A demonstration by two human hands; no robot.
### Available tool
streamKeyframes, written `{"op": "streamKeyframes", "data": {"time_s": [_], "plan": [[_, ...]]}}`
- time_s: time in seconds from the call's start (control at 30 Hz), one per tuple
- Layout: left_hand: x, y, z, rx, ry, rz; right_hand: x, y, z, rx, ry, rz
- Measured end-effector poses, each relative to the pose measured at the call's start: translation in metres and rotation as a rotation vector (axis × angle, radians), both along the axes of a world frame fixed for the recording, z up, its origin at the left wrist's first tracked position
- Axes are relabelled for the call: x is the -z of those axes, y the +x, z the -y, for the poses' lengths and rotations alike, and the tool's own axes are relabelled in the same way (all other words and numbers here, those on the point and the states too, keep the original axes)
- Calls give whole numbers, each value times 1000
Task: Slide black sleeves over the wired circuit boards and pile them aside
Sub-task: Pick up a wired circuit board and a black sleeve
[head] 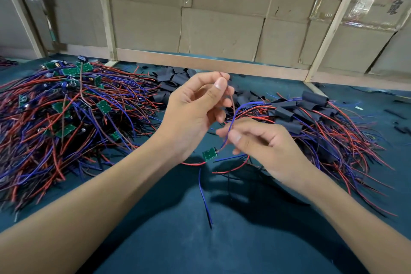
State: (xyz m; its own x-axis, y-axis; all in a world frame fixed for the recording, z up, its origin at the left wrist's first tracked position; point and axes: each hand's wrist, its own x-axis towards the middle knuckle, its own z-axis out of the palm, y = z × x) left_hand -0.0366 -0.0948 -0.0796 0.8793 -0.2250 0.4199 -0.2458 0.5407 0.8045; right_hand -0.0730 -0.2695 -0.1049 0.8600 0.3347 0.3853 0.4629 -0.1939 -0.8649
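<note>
Head view: left hand (195, 104) pinches the upper wire ends between thumb and fingers, right hand (260, 138) pinches the blue-and-red leads lower down, and the small green circuit board (209, 154) dangles bare between the wrists above the teal worktop (169, 236). Judged step: gather the limp leads into one straight bundle before threading a sleeve (none in hand). Matte black sleeves (171, 80) lie heaped behind; sleeved boards (291, 115) are piled right, bare boards (66, 104) tangled left.

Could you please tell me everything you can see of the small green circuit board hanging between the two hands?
The small green rectangular circuit board hangs tilted above the dark teal table cover, bare, without a black sleeve. Pale dots mark its face. Red and blue wires leave both ends; the left hand and right hand pinch its upper wires.
</note>
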Motion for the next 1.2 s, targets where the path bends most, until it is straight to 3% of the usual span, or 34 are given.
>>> {"op": "streamKeyframes", "data": {"time_s": [0.17,0.23,0.33,0.43,0.53,0.7,0.93,1.1,1.2], "plan": [[9,4,-2,-12,164,-13,-9,3,7,-113,397,-193],[13,3,-2,11,305,69,-11,5,8,-94,471,-241],[15,1,-1,97,550,200,-11,7,7,-42,477,-251],[13,0,-2,107,558,220,-10,6,6,-22,398,-207],[13,-2,-2,35,663,327,-8,2,-1,146,342,-74],[21,-7,6,-80,840,496,-3,-8,-15,479,429,63],[19,-4,3,-102,500,323,-9,-9,-13,419,163,163],[20,3,0,-164,405,262,-9,-9,-6,281,102,98],[19,8,-2,-129,240,108,-9,-3,1,249,44,62]]}}
